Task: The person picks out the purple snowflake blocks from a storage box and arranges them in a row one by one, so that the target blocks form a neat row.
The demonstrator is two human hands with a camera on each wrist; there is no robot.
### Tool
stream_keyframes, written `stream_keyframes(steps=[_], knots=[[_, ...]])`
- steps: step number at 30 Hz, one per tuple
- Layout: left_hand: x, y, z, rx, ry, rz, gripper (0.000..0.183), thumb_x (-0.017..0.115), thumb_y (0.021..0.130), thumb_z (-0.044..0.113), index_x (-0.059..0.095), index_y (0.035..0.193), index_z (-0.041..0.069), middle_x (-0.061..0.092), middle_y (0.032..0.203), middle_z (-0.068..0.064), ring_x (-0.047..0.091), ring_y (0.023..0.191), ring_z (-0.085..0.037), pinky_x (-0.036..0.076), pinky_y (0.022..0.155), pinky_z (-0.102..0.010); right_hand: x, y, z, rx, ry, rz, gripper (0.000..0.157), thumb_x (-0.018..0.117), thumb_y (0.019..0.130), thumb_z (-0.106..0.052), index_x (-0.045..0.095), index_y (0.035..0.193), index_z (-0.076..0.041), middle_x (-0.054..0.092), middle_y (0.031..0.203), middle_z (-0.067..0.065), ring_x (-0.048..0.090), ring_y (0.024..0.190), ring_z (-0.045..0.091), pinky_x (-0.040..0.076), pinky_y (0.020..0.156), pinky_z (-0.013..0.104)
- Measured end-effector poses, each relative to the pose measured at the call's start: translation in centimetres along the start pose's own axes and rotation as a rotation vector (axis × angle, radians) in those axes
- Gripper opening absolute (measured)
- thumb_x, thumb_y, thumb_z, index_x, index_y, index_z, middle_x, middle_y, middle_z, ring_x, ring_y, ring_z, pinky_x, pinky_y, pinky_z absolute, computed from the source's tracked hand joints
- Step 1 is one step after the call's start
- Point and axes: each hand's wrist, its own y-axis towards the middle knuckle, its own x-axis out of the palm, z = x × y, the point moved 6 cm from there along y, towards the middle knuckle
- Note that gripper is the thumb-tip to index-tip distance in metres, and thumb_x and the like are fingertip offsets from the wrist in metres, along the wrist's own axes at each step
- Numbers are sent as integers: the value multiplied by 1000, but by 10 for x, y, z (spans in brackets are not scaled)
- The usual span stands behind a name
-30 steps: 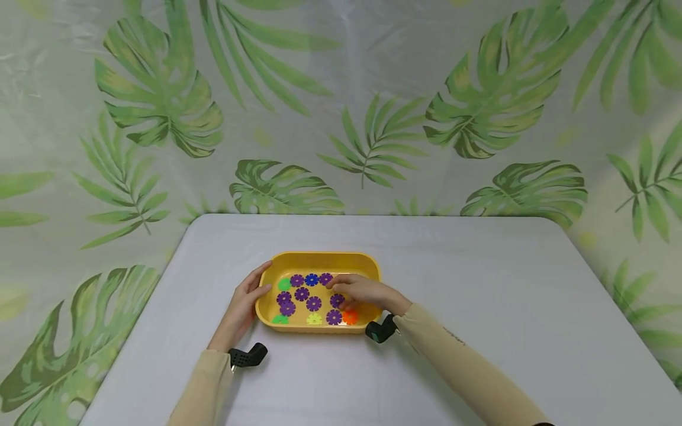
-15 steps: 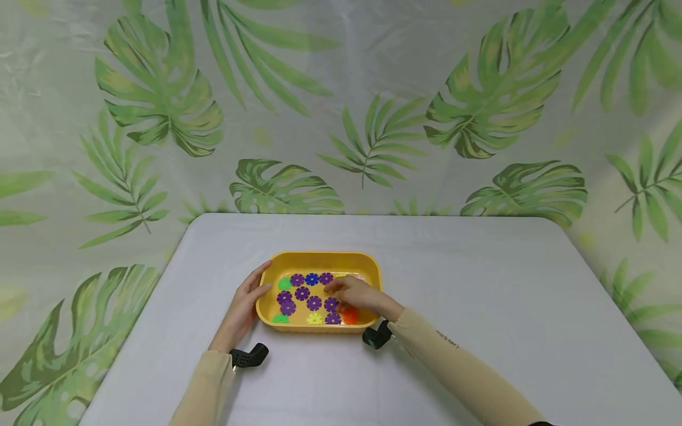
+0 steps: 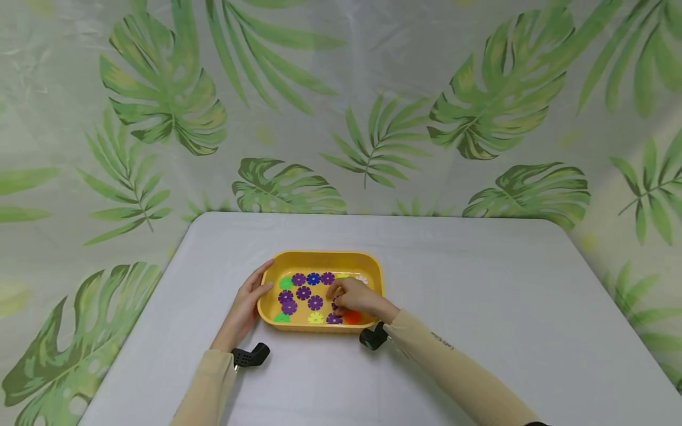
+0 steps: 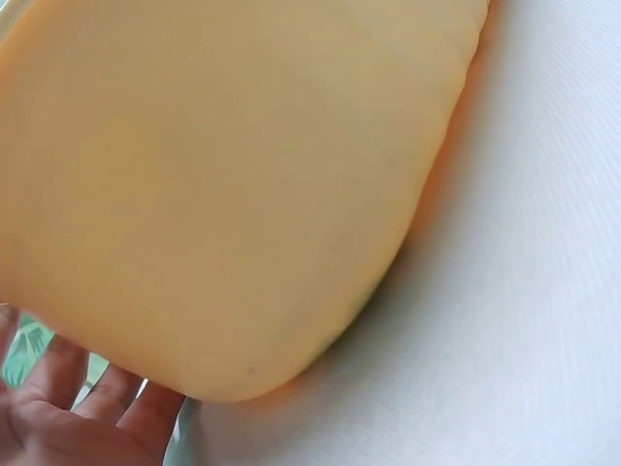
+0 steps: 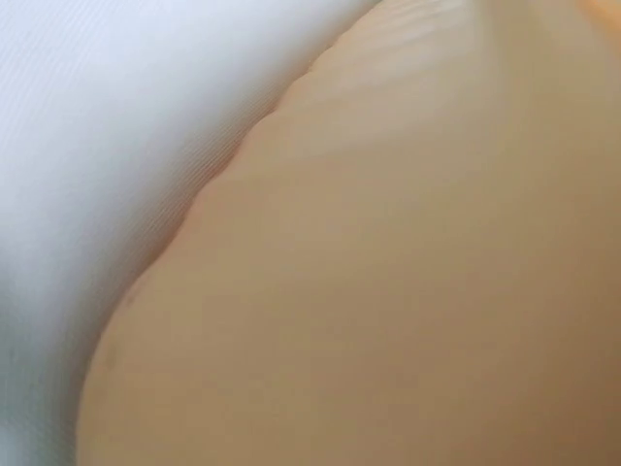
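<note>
A yellow plastic basin (image 3: 319, 328) rests on the white table and holds several flower-shaped interlocking discs. My left hand (image 3: 246, 307) grips the basin's left end, thumb over the rim and fingers along the outside wall. In the left wrist view, some fingers (image 4: 146, 427) show beside the basin wall (image 4: 213, 194). My right hand (image 3: 357, 297) reaches over the right rim, its curled fingers pinching a purple disc (image 3: 334, 303) that they largely hide. Close by lie another purple disc (image 3: 334, 319) and an orange disc (image 3: 353, 318). The right wrist view shows only the outer wall (image 5: 369, 291) and table.
Further left in the basin are a blue disc (image 3: 313, 278), a green disc (image 3: 286, 283), a yellow disc (image 3: 316, 318) and several purple ones. White cloth covers the table (image 3: 479, 284). Behind it hangs a leaf-patterned curtain (image 3: 367, 142).
My right hand has shifted slightly left and its fingers have curled in around the purple disc, which slid a little. The left hand keeps its hold on the basin.
</note>
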Motion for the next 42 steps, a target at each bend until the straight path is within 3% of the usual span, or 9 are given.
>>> stream_keyframes(steps=[4,8,12,19,23,30,35,39,42], knots=[[0,0,-2,0,3,-10,52,48,100,12,33,150,17,14,158,3,6,144,-14,11,116,-36,-4,-2,-1,-28,-35,49,15,53,90,5,62,102,1,58,71,9,57,55,17,53,55,27],[0,0,-4,6,16,-19,52,48,101,13,33,150,18,14,158,3,6,144,-15,11,116,-38,-18,-11,-10,-84,68,59,19,53,90,2,61,107,4,55,75,10,58,60,22,56,61,34],[-1,0,-4,19,30,-23,52,49,100,14,32,150,18,14,158,2,5,144,-15,11,116,-38,-46,-24,-11,-116,155,112,22,53,93,-2,61,113,5,57,85,11,58,66,25,56,66,41],[-2,-4,-2,43,34,-24,52,49,100,13,32,150,15,16,158,1,9,144,-17,12,116,-40,-105,-43,29,-78,224,302,25,52,94,-4,57,115,8,61,89,13,57,66,15,57,67,31],[-2,-4,-1,44,34,-21,52,47,101,13,33,150,16,16,158,0,10,144,-18,13,116,-40,-123,-48,58,-7,221,349,26,49,93,0,54,116,12,62,90,16,59,66,14,57,67,29],[-1,-2,-2,47,41,-18,51,48,100,13,34,149,16,17,158,0,11,144,-18,14,115,-40,-129,-44,90,105,114,361,29,44,90,4,55,115,11,64,88,17,64,65,18,57,64,29],[0,0,-3,50,53,-15,51,48,100,14,34,149,17,17,157,1,10,144,-17,13,116,-39,-129,-45,90,166,42,384,28,45,92,1,56,117,7,61,95,19,64,66,18,57,64,28],[-1,0,-3,54,63,-9,51,48,100,14,35,149,17,18,157,0,10,144,-17,13,116,-39,-126,-49,66,37,104,397,26,47,95,-1,55,118,11,56,103,26,64,70,22,57,67,31],[-2,1,-3,57,65,-7,50,48,100,15,35,149,17,18,157,1,10,144,-17,12,116,-40,-113,-49,37,-91,192,309,29,49,97,-4,52,120,13,53,108,30,65,76,26,58,72,36]])
